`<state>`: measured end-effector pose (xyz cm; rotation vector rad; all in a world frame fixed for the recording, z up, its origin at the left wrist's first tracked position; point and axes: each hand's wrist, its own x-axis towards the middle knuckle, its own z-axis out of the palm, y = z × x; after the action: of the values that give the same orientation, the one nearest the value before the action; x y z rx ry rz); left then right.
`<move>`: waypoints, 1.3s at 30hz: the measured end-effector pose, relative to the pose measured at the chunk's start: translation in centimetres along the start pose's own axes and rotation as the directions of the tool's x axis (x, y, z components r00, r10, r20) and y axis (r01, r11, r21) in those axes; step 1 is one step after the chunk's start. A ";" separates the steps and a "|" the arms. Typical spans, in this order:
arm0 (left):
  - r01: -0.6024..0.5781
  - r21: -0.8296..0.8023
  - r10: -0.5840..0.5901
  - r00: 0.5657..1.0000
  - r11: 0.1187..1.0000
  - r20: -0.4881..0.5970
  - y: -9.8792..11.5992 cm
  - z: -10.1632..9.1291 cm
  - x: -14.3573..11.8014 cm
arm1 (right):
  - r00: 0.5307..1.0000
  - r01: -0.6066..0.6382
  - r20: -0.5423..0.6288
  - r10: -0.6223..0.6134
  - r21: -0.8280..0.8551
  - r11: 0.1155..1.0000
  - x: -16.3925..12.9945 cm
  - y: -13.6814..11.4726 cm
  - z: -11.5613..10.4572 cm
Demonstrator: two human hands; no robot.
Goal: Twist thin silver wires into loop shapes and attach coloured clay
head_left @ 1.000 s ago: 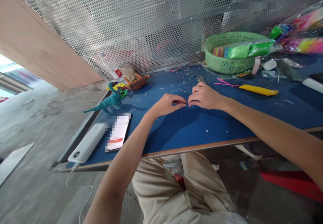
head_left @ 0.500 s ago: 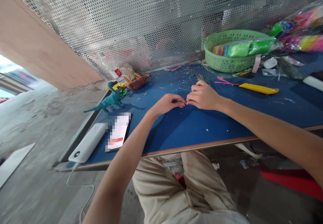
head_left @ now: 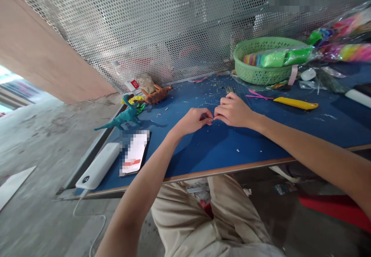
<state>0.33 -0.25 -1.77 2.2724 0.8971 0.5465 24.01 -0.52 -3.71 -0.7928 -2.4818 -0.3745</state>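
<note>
Between both hands (head_left: 193, 120) (head_left: 233, 110), perhaps a strand (head_left: 213, 118)

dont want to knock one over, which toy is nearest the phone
The teal dinosaur, just behind the phone; the brown toy and yellow toy are farther back.

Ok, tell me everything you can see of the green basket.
The basket is light green, roughly oval and looks like plastic, with small openings through its wall. It stands upright at the back of the blue table, in front of the perforated panel; whether they touch is unclear. Colourful packs in clear wrap lie in it and reach over its right-hand rim. A pale pink strip shows at its front right, perhaps touching it.
</note>
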 end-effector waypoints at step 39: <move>-0.098 0.294 0.105 0.994 0.951 -0.008 1.1 0.4 0.0 | 0.990 0.124 -0.035 -0.133 -0.194 0.973 -0.1 0.0 0.0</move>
<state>1.07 -1.00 -1.30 2.5969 0.9277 0.5147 24.06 -0.55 -3.78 -0.6893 -2.4848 -0.6792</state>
